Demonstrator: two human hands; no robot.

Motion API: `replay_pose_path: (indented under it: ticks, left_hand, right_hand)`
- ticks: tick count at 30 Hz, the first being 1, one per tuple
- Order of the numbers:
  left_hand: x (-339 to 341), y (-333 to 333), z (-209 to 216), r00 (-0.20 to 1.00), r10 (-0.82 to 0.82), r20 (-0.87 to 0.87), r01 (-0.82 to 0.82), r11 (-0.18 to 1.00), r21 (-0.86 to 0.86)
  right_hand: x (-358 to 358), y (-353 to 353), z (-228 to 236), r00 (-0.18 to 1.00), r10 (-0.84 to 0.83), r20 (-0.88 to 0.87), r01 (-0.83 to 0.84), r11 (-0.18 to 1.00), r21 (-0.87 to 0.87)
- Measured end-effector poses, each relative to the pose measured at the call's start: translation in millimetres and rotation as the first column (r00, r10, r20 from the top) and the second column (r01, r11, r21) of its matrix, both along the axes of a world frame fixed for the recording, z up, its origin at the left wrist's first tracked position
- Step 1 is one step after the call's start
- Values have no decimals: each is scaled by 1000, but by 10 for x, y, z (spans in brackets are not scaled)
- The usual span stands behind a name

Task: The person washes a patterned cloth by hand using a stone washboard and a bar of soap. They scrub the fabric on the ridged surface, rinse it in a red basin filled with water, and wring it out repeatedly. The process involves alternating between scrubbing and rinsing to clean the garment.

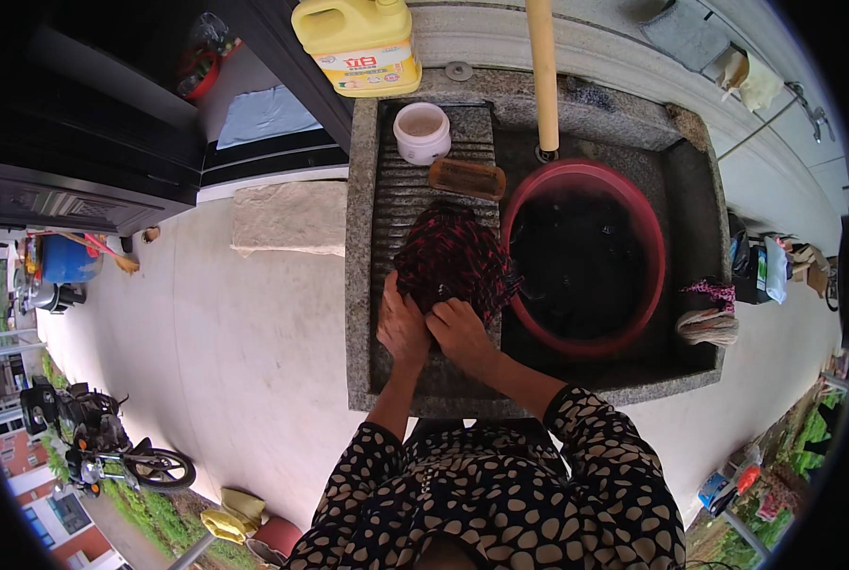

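A dark garment with a red pattern [453, 256] lies bunched on the ribbed washboard side [401, 204] of a stone sink. At its near edge, my left hand [403, 326] has its fingers curled into the cloth. Just beside it, my right hand [461, 332] pinches the same fabric. The two hands are close together. Above the garment rests a wooden scrubbing brush [467, 179], with a white round tub [423, 133] behind it. To the right, a red basin [660, 271] holds dark water with dark cloth in it.
A yellow jug [360, 47] stands at the sink's back left corner. One tan pipe [542, 81] comes down behind the basin. On the right rim hang a grey rag [707, 328] and a pink-black cloth [711, 293]. A beige mat [290, 218] lies by the doorway; a motorcycle [102, 442] stands far left.
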State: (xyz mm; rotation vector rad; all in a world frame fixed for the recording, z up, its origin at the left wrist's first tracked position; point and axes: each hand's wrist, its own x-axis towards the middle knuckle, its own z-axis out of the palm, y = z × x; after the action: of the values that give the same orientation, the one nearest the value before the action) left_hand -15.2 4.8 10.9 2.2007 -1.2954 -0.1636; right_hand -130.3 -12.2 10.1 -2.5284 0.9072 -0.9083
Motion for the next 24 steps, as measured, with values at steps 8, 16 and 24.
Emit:
replay_pose_path:
  ticks: [8, 16, 24]
  left_hand:
    - [0, -18, 12, 969, -227, 102, 226, 974, 24]
    - [116, -651, 108, 944, -329, -8, 326, 937, -129]
    - [226, -560, 27, 562, -252, -788, 286, 953, -101]
  right_hand:
    - [-421, -339, -128, 864, -502, -28, 501, 855, 136]
    - [-200, 412, 26, 999, -40, 7, 38, 989, 145]
    - [-278, -431, -203, 693, -687, -221, 717, 688, 111]
